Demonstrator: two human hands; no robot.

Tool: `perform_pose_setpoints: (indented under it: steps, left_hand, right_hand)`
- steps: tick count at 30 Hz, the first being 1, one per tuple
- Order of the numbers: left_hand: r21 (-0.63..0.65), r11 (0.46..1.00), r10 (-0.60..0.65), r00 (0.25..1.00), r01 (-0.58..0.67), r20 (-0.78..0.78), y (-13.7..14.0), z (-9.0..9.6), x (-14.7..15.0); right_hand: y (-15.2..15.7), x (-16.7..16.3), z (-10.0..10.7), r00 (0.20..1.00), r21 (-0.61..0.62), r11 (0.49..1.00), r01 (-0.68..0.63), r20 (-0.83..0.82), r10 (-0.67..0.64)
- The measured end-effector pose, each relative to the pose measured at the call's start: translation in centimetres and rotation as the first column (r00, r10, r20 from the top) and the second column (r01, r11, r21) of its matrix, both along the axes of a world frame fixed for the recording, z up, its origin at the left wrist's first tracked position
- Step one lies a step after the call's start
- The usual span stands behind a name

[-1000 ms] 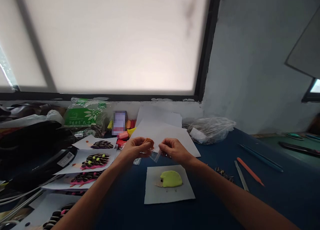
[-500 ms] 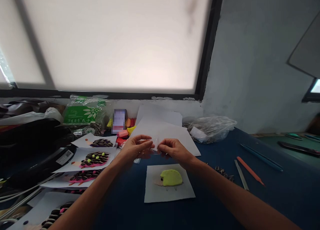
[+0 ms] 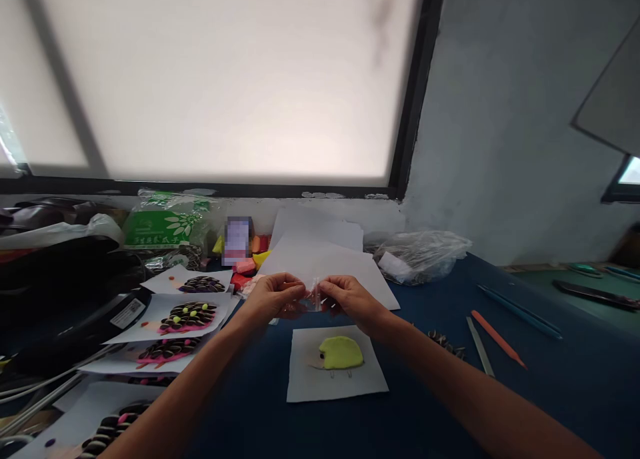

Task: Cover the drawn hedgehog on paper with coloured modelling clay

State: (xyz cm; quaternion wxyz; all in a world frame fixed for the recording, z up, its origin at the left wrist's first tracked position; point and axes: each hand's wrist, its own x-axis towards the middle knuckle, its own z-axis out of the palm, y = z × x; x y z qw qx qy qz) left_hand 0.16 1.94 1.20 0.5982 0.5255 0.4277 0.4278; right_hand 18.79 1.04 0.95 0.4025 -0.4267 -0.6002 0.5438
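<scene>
Between my hands is a small clear plastic bag (image 3: 313, 295), pinched at both sides above the table. My left hand (image 3: 280, 295) grips its left side with thumb and fingers closed. On the other side my right hand (image 3: 346, 295) pinches it near a whitish strip; what is inside the bag is too small to tell. Just below lies a white paper card (image 3: 305, 390) bearing a yellow-green clay hedgehog body (image 3: 342, 353) with a dark eye and drawn legs.
Finished-looking hedgehog cards (image 3: 187, 318) with dark seeds overlap at left. A green seed packet (image 3: 163, 229) and bright clay packs (image 3: 245, 266) sit behind. White sheets (image 3: 325, 262) and a clear bag (image 3: 425, 254) lie farther back. Loose seeds (image 3: 445, 344), an orange tool (image 3: 499, 339) and blue tweezers (image 3: 520, 311) are at right.
My hands have turned the small plastic bag so that more of it shows between them, with its whitish strip upright. The card stays on the table; the view shifts slightly.
</scene>
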Motion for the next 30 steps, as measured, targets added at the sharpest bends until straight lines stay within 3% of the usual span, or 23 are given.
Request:
perform_pose_setpoints:
  steps: [13,20,30]
  left_hand:
    - [0.02,0.999,0.042,0.997,-0.041,-0.06,-0.3,0.15,0.3]
    - [0.04,0.999,-0.001,0.997,0.004,-0.08,-0.25,0.17,0.32]
    - [0.047,0.993,-0.107,0.991,0.111,-0.08,0.09,-0.57,0.04]
  right_hand:
    - [-0.09,-0.28,0.0,1.0,-0.001,1.0,0.001,0.024,-0.001]
    - [-0.23,-0.23,0.13,0.999,0.031,1.0,0.004,0.033,-0.005]
    - [0.1,-0.16,-0.69,0.993,0.195,0.974,0.112,0.023,-0.118]
